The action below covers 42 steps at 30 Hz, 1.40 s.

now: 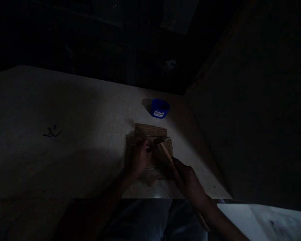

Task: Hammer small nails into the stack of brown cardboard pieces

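Observation:
My right hand (188, 177) is wrapped round the wooden handle of a hammer (167, 152), whose lower end sticks out below the wrist. Close to the fingers of my left hand (140, 155), the hammer's metal head hangs over a piece of torn brown cardboard (150, 130). The left fingers are pinched together beside the head. A small dark shape shows at their tips, but dim light hides what it is. Cardboard lies beneath both hands, its edges ragged.
Beyond the cardboard stands a blue plastic container (160, 108) with a white label. Several short dark pieces (52, 131) lie scattered at the left of the pale tabletop (90, 110). A dark panel (253, 117) rises along the right edge.

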Available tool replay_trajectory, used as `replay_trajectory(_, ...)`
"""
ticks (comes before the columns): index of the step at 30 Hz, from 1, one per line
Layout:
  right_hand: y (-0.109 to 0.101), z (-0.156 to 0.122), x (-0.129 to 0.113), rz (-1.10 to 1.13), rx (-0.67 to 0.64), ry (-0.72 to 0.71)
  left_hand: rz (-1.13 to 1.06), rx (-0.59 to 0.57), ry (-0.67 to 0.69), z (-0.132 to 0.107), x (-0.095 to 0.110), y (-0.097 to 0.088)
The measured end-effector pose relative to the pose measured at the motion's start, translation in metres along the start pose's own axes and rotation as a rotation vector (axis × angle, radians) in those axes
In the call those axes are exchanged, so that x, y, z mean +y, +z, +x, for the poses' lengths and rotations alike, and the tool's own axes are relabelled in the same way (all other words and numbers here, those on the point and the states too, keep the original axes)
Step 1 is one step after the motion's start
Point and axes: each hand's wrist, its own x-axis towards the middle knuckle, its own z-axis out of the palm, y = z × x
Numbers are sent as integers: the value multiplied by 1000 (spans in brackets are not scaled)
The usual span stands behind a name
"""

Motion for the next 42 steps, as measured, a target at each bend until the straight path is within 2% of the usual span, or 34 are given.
replay_trajectory(5,-2,1,-2,-34,-54,35,23,15,-5,1,-1,0)
replay_trajectory(10,0,0,1,-7,28,22,32,4,-7,0,3,-2)
replay_trajectory(15,1,4,3,-29,-51,74,-2,-2,-14,0,7,-3)
replay_trajectory(21,2,0,1,0,26,31,51,5,3,0,9,-5)
replay_trajectory(27,1,4,9,-28,-38,79,30,7,-13,1,9,-4)
replay_trajectory(31,1,-3,8,17,50,27,31,24,3,0,6,-2)
replay_trajectory(36,5,-7,9,88,147,38,-4,49,15,0,2,-1)
replay_trajectory(42,19,9,22,456,274,177,-81,30,8,-1,3,-3)
